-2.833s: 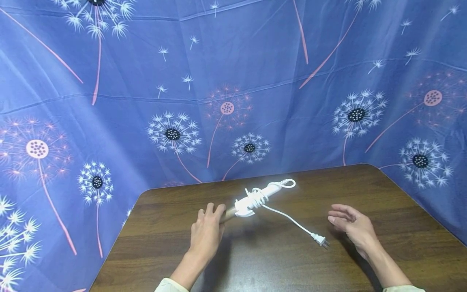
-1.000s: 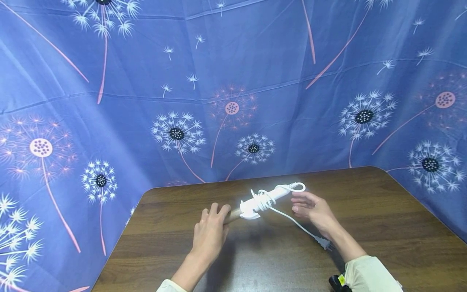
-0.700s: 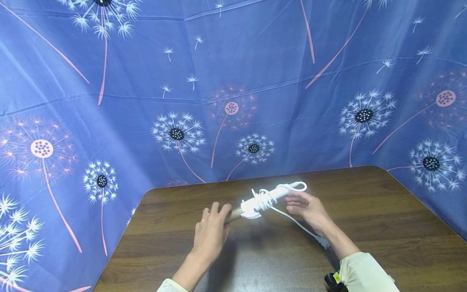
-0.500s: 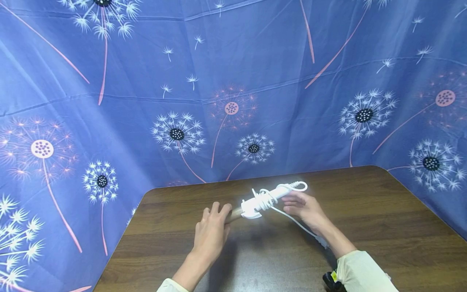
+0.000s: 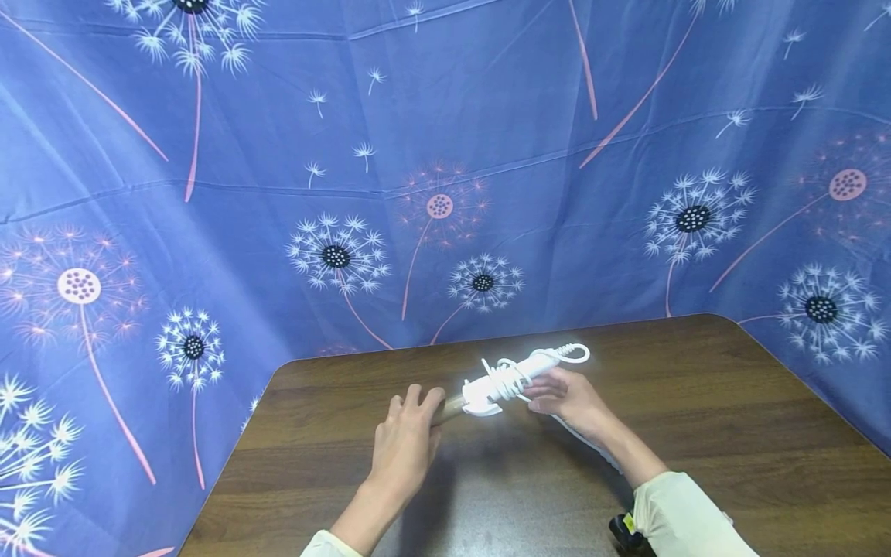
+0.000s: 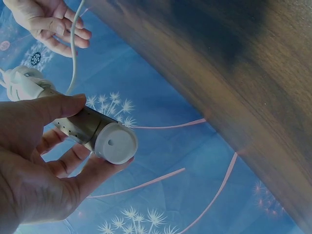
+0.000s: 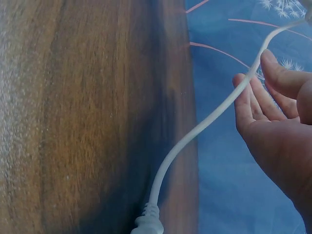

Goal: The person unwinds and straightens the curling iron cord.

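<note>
"Head view, and here's the change: the right hand [image 5: 572,404] has just been brought in from the right side of the desk [image 5: 313,464], close up to the curling iron [image 5: 479,391]."

"And where is the iron being held?"

"Above the desk, by the middle of its far edge, tilted, with its cord end aimed toward the far right corner. It's gripped by the left hand [image 5: 404,441] at the metal barrel [image 6: 87,124], thumb and fingers curled around it beside the white end cap [image 6: 117,143]."

"Anything gripped on the right?"

"Loosely bent, parted fingers are seen there, crossed by the power cord [image 7: 209,122]; whether it's touched can't be told. The plug is now hidden by the forearm from above."

"What's gained by that?"

"Easy reach, it would seem: the iron is steadied at one end while its handle [image 5: 539,363] is approached from the other. The coil [image 5: 508,379] is still wrapped on, apparently undisturbed."
</note>
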The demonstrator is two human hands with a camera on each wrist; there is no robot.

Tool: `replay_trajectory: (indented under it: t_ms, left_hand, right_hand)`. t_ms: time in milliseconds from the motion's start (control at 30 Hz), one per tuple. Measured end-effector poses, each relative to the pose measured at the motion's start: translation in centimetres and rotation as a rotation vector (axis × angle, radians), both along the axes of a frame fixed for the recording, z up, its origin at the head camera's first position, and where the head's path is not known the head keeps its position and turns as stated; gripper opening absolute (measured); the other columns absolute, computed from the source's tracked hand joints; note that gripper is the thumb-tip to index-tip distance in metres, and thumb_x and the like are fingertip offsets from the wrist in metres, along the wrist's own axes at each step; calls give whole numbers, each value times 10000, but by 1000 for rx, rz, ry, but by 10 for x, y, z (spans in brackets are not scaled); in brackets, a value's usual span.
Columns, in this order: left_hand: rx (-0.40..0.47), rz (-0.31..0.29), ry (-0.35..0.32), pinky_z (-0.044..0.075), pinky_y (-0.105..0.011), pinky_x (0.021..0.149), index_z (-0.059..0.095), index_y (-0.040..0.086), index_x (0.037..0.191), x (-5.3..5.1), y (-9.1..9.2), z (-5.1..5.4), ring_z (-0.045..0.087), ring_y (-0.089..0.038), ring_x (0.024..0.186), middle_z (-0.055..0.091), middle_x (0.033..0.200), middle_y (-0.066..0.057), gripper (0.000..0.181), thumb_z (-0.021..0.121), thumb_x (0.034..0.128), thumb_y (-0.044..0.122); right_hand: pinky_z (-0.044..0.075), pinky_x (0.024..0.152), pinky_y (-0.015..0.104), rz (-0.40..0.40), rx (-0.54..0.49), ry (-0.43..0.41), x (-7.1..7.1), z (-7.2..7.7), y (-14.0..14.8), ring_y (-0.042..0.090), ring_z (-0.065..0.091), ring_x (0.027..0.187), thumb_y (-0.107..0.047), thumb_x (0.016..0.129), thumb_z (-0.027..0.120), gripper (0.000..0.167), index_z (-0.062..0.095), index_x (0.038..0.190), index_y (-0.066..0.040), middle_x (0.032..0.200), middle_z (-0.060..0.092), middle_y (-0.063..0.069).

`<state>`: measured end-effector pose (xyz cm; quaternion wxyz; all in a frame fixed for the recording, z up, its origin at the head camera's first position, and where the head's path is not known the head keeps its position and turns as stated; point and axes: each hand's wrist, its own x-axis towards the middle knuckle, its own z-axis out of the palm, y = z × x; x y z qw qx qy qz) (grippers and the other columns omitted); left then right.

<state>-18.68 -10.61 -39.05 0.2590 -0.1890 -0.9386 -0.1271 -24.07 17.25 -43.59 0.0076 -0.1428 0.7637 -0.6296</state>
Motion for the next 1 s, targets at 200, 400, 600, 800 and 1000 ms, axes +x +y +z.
replay_trajectory:
  t_ms: [200,400,600,800,1000]
  left_hand:
    - [-1,7,-7,401,-273,422,588,213,1093,1,-1,1,552,-215,742,566,950,-11,472,824,698,111]
    - [0,11,-19,389,-256,425,591,210,1107,1,-3,2,547,-205,738,566,956,-6,474,813,702,99]
    - [5,17,-41,399,-255,438,591,218,1113,2,-3,3,551,-201,746,577,973,-8,474,808,710,93]
    - [3,23,-38,417,-273,438,594,219,1107,3,-4,2,559,-209,750,580,969,-11,479,823,701,110]
    - [-7,14,-19,425,-287,430,603,202,1086,3,-5,-1,561,-223,739,572,938,-20,474,832,681,109]
  right_hand:
    - [543,797,264,-10,2,15,0,1,-5,324,657,960,29,777,720,367,596,1117,90,1033,666,233]
    - [543,769,251,-45,49,34,-2,0,-7,282,666,907,47,768,719,315,628,1068,74,994,681,214]
    - [541,720,256,-83,17,49,-6,-2,-5,198,643,803,100,744,706,288,646,1025,89,909,667,237]
    - [524,697,247,-96,-60,-12,-9,-2,2,133,612,783,96,766,685,262,639,1021,136,866,666,113]
    - [498,678,233,-181,-54,-7,-12,6,10,91,593,751,72,776,689,255,625,1010,150,845,673,86]
